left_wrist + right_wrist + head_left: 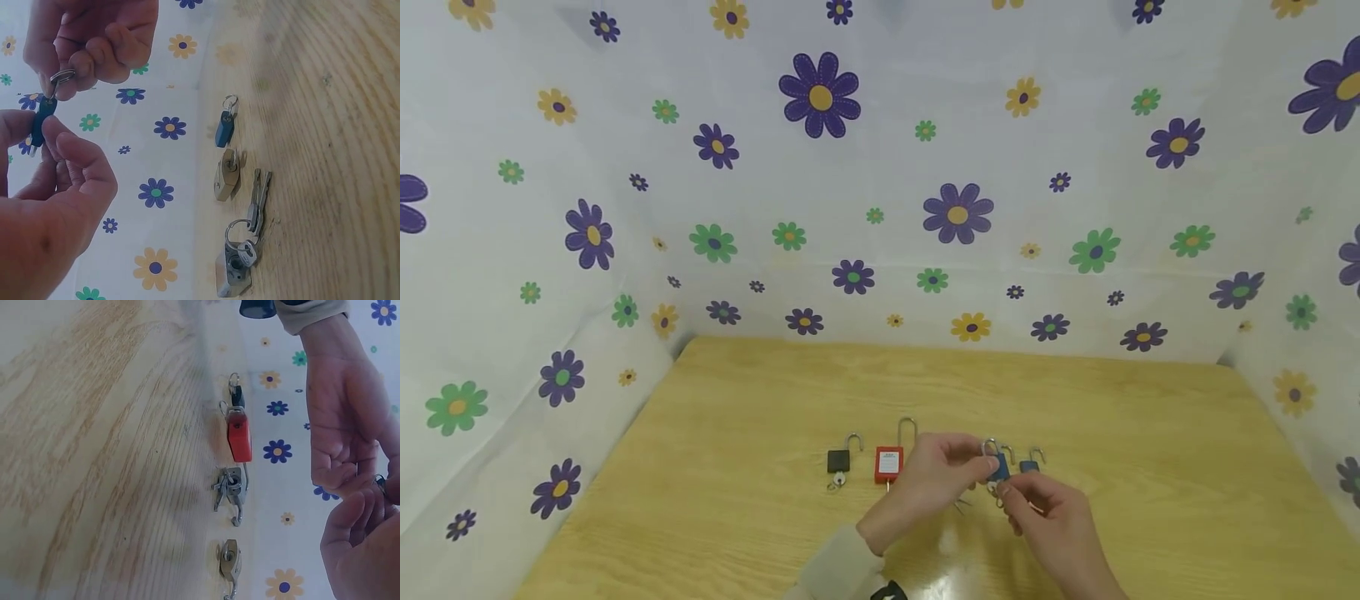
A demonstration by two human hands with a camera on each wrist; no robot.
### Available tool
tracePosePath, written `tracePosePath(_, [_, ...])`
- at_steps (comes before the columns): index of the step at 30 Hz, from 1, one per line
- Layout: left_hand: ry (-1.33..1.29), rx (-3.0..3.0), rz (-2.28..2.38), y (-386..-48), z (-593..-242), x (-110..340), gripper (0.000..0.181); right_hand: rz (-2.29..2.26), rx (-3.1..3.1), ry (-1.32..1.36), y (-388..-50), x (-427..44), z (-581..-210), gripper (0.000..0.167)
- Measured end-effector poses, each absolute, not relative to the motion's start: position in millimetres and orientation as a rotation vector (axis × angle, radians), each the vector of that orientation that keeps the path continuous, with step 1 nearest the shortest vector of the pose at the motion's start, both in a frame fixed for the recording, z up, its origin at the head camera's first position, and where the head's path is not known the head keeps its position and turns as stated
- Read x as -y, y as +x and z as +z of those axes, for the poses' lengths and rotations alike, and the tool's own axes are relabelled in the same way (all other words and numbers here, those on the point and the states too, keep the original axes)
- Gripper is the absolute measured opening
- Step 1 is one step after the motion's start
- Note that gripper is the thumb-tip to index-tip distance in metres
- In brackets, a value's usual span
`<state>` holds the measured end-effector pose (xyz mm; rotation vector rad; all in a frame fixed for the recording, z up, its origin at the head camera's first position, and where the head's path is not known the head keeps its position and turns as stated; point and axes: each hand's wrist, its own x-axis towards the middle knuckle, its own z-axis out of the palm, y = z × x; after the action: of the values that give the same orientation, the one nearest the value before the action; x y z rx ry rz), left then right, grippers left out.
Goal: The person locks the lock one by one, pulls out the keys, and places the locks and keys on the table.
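Observation:
Before me, my left hand (928, 475) holds a small blue padlock (1002, 467) between thumb and fingers, its shackle upward. My right hand (1052, 517) pinches the key ring (61, 76) at the lock's keyhole end, as the left wrist view shows. Fingers hide part of the key, and whether this lock's shackle is latched I cannot tell. Under the hands, a brass padlock (227, 178) and a silver padlock (232, 278) with a bunch of keys (257, 203) lie on the table. Another blue padlock (1030, 465), its shackle sprung, lies just beyond my right hand.
Left of my hands, a red padlock (889, 454) and a black padlock (838, 461) lie in the same row, with raised shackles and keys in them. The wooden table (737, 533) meets a flower-patterned cloth (895, 150) at the back and both sides.

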<state>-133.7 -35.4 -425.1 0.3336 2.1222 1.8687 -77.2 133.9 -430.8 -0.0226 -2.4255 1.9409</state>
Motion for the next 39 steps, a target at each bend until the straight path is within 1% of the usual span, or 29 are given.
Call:
tracePosePath(5, [0.33, -2.089, 1.907, -131, -427, 34, 0.012, 1.899, 2.419, 0.024, -75, -132, -432, 0.009])
tracePosePath(14, [0.259, -2.098, 1.925, -138, -424, 43, 0.017, 2.126, 2.403, -0.121, -78, -129, -431, 0.011])
tracePosePath(21, [0.297, -2.107, 1.907, -143, -419, 51, 0.017, 2.082, 2.454, -0.177, -79, -136, -433, 0.013])
tracePosePath(27, [0.307, -2.121, 1.891, -142, -425, 55, 0.017, 1.887, 2.628, -0.303, -81, -152, -437, 0.015])
tracePosePath(34, [0.294, -2.132, 1.885, -141, -432, 65, 0.022, 1.793, 2.778, -0.528, -89, -185, -446, 0.026])
tracePosePath(39, [0.303, -2.143, 1.872, -140, -435, 70, 0.023, 1.732, 2.866, -0.562, -95, -210, -455, 0.028])
